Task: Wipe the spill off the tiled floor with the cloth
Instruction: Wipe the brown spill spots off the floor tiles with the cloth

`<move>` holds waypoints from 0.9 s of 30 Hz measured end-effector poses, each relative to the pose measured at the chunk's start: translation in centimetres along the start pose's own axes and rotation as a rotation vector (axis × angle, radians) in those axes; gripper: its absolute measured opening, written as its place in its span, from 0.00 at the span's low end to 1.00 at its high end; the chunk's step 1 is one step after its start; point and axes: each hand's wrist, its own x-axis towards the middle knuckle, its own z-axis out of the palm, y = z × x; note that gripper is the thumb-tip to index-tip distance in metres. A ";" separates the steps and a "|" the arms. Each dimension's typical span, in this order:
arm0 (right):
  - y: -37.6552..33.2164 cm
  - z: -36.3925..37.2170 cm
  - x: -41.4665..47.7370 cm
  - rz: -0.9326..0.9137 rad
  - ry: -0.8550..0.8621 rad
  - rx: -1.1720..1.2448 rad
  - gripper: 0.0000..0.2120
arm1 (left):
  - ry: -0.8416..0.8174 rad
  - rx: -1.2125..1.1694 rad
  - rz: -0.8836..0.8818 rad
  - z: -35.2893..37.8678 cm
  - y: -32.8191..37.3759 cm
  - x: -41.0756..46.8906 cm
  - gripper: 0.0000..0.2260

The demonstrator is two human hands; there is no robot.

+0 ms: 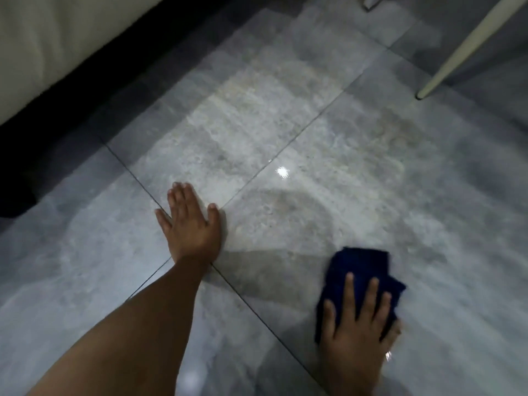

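1. Right hand (358,321): fingers flat, pressing the blue cloth (357,270) onto the floor (85,267).
2. Left hand (190,224): spread flat on the floor, bracing, apart from the cloth.
3. Recommended: even pressure, overlapping strokes; the spill's edges cannot be made out.

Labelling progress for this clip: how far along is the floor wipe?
Done: no puddle stands out on the glossy grey tiled floor. In hand: right hand presses the dark blue cloth flat onto it; left hand braces beside. Left: faint smeary patch ahead, possibly residue.
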 end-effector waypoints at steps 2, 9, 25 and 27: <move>-2.9 1.2 -3.0 -0.085 -0.011 -0.016 0.26 | 0.005 -0.015 0.002 -0.5 -0.2 1.0 0.30; -6.4 0.3 5.0 -0.201 -0.045 -0.004 0.27 | -0.034 -0.011 0.083 0.1 0.9 -0.1 0.31; -2.4 0.6 -3.5 -0.268 -0.043 0.005 0.26 | -0.071 0.049 0.357 1.1 1.1 -2.8 0.28; -0.2 0.0 0.2 -0.148 0.001 0.017 0.26 | -0.064 -0.002 0.428 1.1 3.0 -4.4 0.30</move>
